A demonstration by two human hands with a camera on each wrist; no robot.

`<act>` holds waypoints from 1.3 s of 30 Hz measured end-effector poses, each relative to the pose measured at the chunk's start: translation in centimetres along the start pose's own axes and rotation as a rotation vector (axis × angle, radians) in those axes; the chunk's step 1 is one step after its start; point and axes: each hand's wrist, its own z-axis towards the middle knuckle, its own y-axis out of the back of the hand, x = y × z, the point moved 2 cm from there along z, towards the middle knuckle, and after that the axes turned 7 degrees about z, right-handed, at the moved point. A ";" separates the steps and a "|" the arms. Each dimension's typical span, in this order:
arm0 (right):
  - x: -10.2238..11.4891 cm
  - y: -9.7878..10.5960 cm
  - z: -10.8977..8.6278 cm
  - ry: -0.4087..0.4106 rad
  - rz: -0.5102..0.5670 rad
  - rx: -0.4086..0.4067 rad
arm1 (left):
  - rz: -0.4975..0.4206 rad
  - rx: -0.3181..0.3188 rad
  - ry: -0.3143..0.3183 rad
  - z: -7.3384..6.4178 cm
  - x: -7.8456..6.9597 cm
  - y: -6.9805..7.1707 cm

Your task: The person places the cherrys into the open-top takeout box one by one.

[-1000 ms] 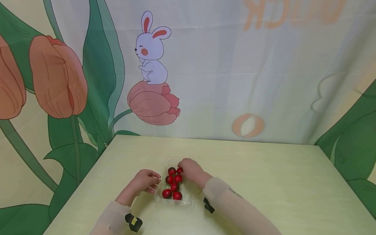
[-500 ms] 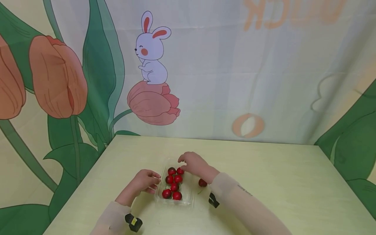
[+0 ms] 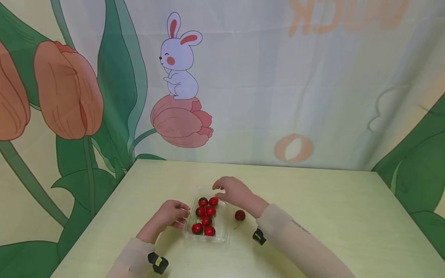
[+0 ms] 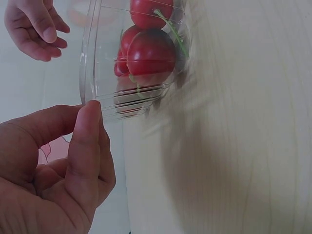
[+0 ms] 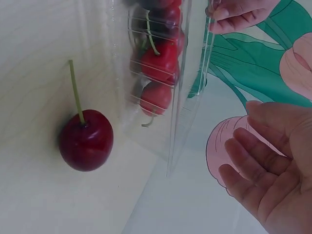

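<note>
A clear plastic box (image 3: 222, 226) stands on the table with several red cherries (image 3: 206, 221) in it, mostly along its left and middle. My left hand (image 3: 170, 214) is at the box's left side; in the left wrist view its thumb and fingertips pinch the rim (image 4: 87, 63). Over the box's far right corner hovers my right hand (image 3: 236, 192), its fingers loosely bent and nothing between them, as the right wrist view also shows. One dark red cherry (image 5: 87, 141) with a green stem lies on the table just right of the box.
The pale wooden table (image 3: 313, 216) reaches back to a hanging cloth (image 3: 250, 96) printed with a rabbit and tulips. Black wrist straps (image 3: 158, 263) sit at both sleeves.
My right hand has let go of a cherry in the box's far right corner and drawn back up and right, uncovering the loose cherry on the table. The left hand stays put.
</note>
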 end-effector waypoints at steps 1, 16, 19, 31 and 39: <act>0.0 0.1 -0.1 0.003 -0.002 -0.002 | 0.001 -0.001 0.000 0.0 0.0 0.0; -1.1 0.3 -2.7 0.047 0.026 -0.070 | 0.005 0.004 0.002 -0.2 -0.1 0.1; -1.5 0.2 -3.2 0.065 0.026 -0.090 | 0.003 0.003 -0.002 -0.2 -0.1 0.1; -3.3 -0.1 -5.4 0.067 0.030 -0.119 | -0.004 0.002 -0.003 -0.1 0.0 0.0; -4.5 -0.4 -6.4 0.072 0.023 -0.124 | -0.004 0.006 0.003 -0.2 -0.1 0.1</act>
